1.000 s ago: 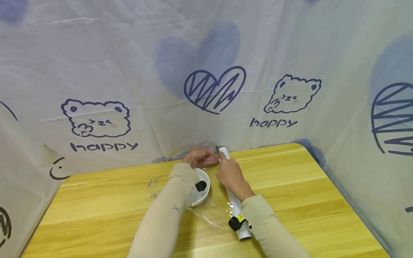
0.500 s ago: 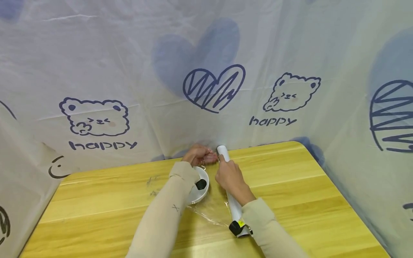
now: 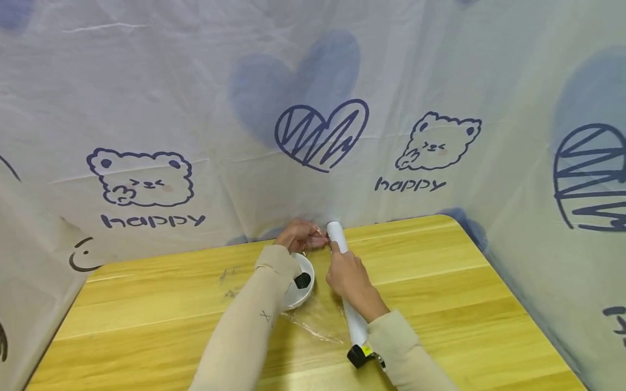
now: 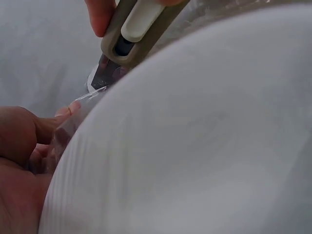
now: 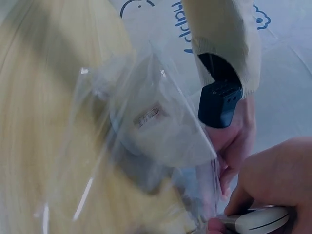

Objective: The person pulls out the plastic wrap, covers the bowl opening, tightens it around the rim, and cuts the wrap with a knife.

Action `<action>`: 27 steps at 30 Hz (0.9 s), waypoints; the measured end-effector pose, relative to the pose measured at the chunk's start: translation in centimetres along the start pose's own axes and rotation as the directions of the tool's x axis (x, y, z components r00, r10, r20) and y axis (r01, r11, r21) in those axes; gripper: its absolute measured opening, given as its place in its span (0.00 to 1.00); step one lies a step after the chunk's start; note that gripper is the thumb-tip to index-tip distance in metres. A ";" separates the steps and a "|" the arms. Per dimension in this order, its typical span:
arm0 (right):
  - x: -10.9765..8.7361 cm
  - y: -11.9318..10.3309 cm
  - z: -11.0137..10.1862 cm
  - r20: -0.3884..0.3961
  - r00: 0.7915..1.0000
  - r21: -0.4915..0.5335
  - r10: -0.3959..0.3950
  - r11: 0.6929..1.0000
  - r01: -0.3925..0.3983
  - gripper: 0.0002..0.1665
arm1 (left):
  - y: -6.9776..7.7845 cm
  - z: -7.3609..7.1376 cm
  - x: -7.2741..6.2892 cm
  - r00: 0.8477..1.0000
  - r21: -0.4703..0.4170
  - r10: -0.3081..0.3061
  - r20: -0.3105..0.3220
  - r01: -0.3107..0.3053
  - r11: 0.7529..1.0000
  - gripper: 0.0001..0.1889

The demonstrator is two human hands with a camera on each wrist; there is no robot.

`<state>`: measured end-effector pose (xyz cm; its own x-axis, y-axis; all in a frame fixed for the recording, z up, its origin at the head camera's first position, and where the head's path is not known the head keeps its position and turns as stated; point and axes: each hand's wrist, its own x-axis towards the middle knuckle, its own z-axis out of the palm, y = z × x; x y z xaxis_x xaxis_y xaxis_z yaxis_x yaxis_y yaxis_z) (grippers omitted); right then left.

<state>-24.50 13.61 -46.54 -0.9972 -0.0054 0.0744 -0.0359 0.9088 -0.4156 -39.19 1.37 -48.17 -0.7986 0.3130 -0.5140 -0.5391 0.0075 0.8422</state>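
Note:
My left hand (image 3: 304, 237) pinches the edge of clear cling film (image 4: 66, 122) beyond the white bowl (image 3: 299, 297). The film stretches over the bowl and toward the right, as the right wrist view shows. My right hand (image 3: 349, 274) grips a utility knife (image 4: 142, 27), beige-grey with a white slider. Its blade (image 4: 103, 77) touches the film close to the left fingers. Beneath the right hand lies a long white cling film roll (image 3: 338, 238), pointing away from me. The right hand and sleeve hide part of the roll; the left forearm covers the bowl's left side.
A wood-grain table (image 3: 464, 298) carries everything. Behind it hangs a pale cloth (image 3: 235, 108) printed with hearts and bears. Black wrist cameras sit on both arms, the left camera (image 3: 302, 280) above the bowl and the right camera (image 3: 358, 355) by the roll's near end.
The knife and right hand have shifted slightly toward me along the roll, and the blade tip has dropped below the roll's far end. My left hand keeps its pinch on the film, nearly still.

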 end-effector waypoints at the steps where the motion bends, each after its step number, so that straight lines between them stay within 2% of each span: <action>1: -0.1 0.0 -0.1 0.006 1.000 0.001 0.001 1.000 -0.001 0.28 | 0.0 0.0 0.0 1.000 0.007 0.003 0.004 -0.003 1.000 0.13; 8: -0.7 0.1 -0.2 0.009 1.000 -0.011 -0.022 1.000 0.022 0.30 | 0.0 -0.1 0.1 1.000 0.029 0.008 0.018 -0.008 1.000 0.15; 15: -1.7 0.0 -0.2 0.009 1.000 -0.030 -0.028 0.999 0.028 0.30 | 0.0 -0.1 0.0 1.000 0.046 0.002 -0.013 -0.002 0.999 0.13; 19: -2.3 -0.1 -0.3 0.003 0.999 -0.039 -0.041 0.998 0.041 0.31 | 0.0 -0.1 -0.1 1.000 0.043 0.001 0.000 -0.001 0.999 0.14; 27: -3.5 -0.2 -0.6 -0.007 0.998 -0.031 -0.062 0.998 0.062 0.28 | 0.0 -0.2 0.0 1.000 0.065 0.003 -0.011 -0.002 0.998 0.13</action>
<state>-20.96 13.74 -46.18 -0.9926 -0.0590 0.1062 -0.0955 0.9194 -0.3816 -39.23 1.19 -48.15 -0.8030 0.3027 -0.5134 -0.5188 0.0688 0.8521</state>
